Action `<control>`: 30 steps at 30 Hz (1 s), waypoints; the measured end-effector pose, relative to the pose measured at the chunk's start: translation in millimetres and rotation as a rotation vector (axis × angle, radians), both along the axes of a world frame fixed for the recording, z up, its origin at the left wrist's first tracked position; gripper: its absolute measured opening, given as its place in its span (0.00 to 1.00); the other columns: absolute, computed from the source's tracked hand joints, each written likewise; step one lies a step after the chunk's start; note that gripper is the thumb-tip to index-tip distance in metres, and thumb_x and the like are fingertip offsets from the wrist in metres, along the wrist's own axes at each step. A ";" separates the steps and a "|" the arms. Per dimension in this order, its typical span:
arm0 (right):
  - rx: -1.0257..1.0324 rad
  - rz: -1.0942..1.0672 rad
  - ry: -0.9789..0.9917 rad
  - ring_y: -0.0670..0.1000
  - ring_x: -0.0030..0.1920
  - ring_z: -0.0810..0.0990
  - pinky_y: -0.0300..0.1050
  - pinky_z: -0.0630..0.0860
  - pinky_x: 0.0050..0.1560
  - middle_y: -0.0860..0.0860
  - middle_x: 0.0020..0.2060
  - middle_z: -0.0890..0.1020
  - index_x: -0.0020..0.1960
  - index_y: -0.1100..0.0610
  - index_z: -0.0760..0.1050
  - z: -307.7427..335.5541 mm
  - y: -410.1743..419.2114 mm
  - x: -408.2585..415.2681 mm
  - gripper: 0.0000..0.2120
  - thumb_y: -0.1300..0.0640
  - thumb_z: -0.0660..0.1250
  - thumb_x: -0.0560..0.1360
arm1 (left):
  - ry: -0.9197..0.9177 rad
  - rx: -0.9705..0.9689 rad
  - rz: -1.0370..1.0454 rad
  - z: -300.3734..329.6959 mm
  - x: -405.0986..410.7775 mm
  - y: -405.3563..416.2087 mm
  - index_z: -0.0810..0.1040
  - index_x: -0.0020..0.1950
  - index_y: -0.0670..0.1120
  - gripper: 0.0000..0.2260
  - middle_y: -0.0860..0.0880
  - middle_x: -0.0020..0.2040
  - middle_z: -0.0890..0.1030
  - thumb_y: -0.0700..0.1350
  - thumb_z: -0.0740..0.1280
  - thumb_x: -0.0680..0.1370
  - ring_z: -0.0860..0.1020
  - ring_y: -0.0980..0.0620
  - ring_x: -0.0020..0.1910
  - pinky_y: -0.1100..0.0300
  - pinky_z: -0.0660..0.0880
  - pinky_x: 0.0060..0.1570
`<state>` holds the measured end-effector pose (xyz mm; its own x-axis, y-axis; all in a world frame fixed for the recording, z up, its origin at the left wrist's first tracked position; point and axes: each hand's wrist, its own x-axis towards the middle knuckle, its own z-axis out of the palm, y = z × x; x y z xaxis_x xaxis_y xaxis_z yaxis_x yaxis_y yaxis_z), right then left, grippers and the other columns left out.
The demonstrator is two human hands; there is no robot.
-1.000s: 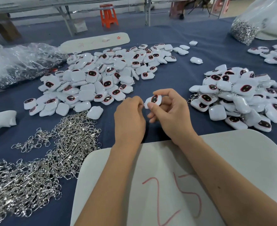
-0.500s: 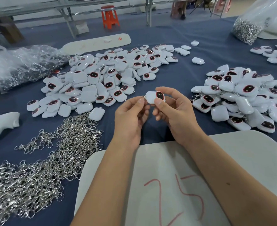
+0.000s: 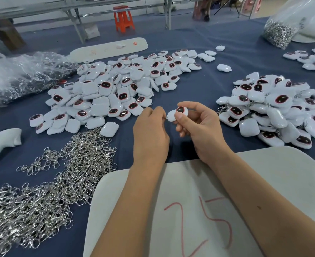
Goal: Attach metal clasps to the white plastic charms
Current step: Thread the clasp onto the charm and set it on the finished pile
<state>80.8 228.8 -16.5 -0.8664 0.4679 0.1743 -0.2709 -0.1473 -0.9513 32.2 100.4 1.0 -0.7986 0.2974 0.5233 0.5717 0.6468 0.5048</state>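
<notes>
My right hand [image 3: 199, 127] pinches a white plastic charm [image 3: 177, 114] with a dark red-rimmed face, held above the blue cloth. My left hand [image 3: 150, 130] has its fingers curled at the charm's left end, pinching a small metal clasp [image 3: 165, 117] that is mostly hidden. A large pile of loose white charms [image 3: 115, 89] lies beyond my left hand. A second charm pile [image 3: 271, 108], with clasps showing among the charms, lies on the right. A heap of loose silver clasps [image 3: 60, 179] lies at the left front.
A white board [image 3: 227, 182] marked "25" in red lies under my forearms. A clear bag of clasps [image 3: 17, 76] sits far left, another bag [image 3: 282, 28] far right. A long white panel [image 3: 108, 49] and a white moulded part [image 3: 0, 141] lie on the blue cloth [image 3: 205, 84].
My left hand's fingers have curled tighter at the charm's left end. The charm has turned slightly in my right hand. Both hands stay in the same place.
</notes>
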 end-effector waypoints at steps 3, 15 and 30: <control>-0.008 -0.001 0.015 0.48 0.33 0.80 0.38 0.77 0.34 0.53 0.38 0.85 0.60 0.59 0.80 0.6 0.9 0.1 0.09 0.65 0.71 0.80 | -0.075 0.190 -0.043 -0.3 0.8 -1.8 0.80 0.46 0.43 0.05 0.48 0.42 0.80 0.35 0.66 0.79 0.76 0.49 0.42 0.59 0.66 0.41; -0.072 0.089 0.000 0.50 0.33 0.79 0.40 0.77 0.35 0.55 0.39 0.85 0.63 0.59 0.78 3.2 -1.0 -0.5 0.11 0.66 0.69 0.81 | -0.900 1.281 -0.122 1.9 4.1 8.0 0.83 0.46 0.41 0.06 0.48 0.37 0.85 0.32 0.69 0.79 0.81 0.55 0.35 0.65 0.78 0.40; -0.146 -0.079 -0.034 0.48 0.31 0.78 0.39 0.74 0.31 0.54 0.37 0.84 0.62 0.61 0.80 4.1 0.0 -2.1 0.09 0.64 0.69 0.82 | -0.310 0.538 -0.042 -4.9 -1.9 -0.7 0.86 0.45 0.50 0.06 0.58 0.38 0.84 0.38 0.74 0.75 0.82 0.58 0.38 0.67 0.77 0.43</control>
<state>78.7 228.8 -12.4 -0.8301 0.5531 0.0710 -0.2554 -0.2640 -0.9301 30.3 99.6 -3.9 -0.9306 0.0910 0.3546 0.3661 0.2363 0.9001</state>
